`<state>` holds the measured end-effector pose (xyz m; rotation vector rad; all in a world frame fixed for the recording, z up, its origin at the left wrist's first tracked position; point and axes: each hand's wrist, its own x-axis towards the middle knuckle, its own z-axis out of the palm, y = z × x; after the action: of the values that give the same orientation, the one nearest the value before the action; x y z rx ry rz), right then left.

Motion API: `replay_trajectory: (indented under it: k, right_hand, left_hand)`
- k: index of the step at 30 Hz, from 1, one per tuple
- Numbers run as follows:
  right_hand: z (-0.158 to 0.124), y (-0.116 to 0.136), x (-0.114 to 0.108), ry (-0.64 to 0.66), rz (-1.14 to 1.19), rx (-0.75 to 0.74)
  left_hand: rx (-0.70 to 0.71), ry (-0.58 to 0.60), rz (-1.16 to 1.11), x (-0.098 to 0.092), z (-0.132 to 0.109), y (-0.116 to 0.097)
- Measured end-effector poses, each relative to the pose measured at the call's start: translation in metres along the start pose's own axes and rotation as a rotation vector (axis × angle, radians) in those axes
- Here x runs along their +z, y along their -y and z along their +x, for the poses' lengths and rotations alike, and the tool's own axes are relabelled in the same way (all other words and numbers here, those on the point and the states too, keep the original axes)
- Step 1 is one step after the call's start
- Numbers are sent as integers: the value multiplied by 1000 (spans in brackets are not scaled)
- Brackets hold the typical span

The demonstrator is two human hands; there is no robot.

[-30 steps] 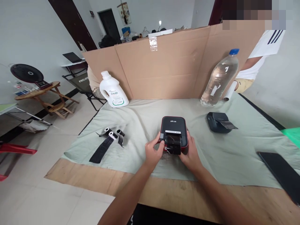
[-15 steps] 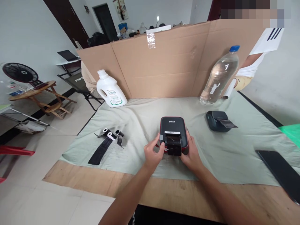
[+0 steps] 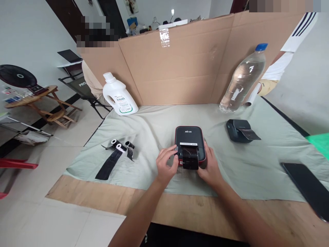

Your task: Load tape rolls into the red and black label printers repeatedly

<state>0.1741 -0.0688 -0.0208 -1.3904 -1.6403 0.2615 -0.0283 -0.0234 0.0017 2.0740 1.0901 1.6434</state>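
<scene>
Gripped the printer (image 3: pixel 190 134) with the right hand (image 3: pixel 211 168), held the left hand (image 3: pixel 166 165) loosely open, perhaps touching its edge; risked skewing through one-sided pressure

Around your table (image 3: pixel 102 193) you have pale walls (image 3: pixel 28 34) and a light tiled floor (image 3: pixel 61 202). On your left, a wooden stand (image 3: pixel 33 97) bears a black fan (image 3: pixel 19 77), near a dark folding chair (image 3: pixel 75 87). Farther back a small lamp (image 3: pixel 172 12) glows; upper left seems a dark door (image 3: pixel 63 15).
</scene>
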Motion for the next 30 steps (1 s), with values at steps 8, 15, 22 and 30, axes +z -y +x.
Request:
replay_trajectory:
  k: [8,15,22,30]
  right_hand:
    - [-1,-5,1,-15,-41,-22]
    - [-1,-6,1,-12,-28,-28]
    - [-1,-5,1,-15,-23,-29]
    - [1,-2,1,-22,11,-36]
  left_hand:
    - [128,66,10,-9,10,2]
    - [132,78,-10,-9,9,6]
    - [82,70,-60,-6,5,9]
    - [159,50,-53,-1,4,12]
